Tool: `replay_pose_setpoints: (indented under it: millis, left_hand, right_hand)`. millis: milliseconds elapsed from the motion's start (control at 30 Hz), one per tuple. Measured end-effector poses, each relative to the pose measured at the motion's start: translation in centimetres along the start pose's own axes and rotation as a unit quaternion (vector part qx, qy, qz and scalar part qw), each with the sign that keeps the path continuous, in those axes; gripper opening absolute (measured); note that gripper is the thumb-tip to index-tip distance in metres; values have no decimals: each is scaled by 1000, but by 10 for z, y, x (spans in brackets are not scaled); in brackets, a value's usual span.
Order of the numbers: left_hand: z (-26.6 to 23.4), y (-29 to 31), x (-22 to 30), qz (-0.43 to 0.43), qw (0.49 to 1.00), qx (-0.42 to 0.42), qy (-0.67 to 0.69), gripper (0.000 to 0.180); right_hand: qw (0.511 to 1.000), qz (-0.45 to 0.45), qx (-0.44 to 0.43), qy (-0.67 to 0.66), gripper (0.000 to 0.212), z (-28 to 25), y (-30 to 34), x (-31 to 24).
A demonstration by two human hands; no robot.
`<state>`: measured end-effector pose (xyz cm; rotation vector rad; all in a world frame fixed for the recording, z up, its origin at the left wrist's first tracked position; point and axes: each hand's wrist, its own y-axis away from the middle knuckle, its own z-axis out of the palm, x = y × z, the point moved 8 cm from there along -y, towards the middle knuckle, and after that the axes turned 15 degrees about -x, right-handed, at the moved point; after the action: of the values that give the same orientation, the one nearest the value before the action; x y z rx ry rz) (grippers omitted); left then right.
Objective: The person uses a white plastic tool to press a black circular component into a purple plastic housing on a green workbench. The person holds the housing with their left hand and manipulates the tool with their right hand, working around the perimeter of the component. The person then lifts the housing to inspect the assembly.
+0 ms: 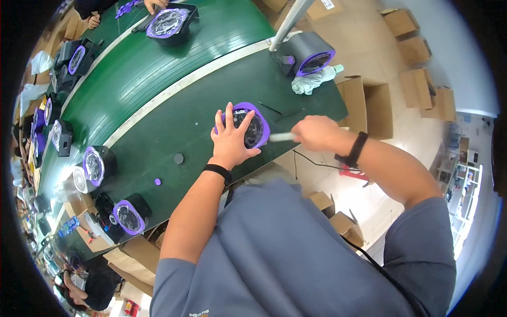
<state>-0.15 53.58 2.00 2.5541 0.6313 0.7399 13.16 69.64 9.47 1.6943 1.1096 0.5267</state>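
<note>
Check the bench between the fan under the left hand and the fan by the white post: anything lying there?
In the head view, only a thin dark strip lies on the green mat between the near fan and the far fan.

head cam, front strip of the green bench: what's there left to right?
Purple-ringed black fan unit → small purple disc → small black disc → left hand on the purple-ringed fan → right hand holding a white tool.
</note>
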Motion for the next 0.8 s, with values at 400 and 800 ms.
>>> replay_pose_setpoints:
  millis: [400,800]
  left_hand:
    - [3,-5,-2,-3,1000,0,-12,138]
    - [0,-6,0,-18,1000,-19,2,134]
  right_hand:
    - [998,-33,55,-4,21,-46,-24,15]
    - [990,-55,37,124,19,-65,-24,-4]
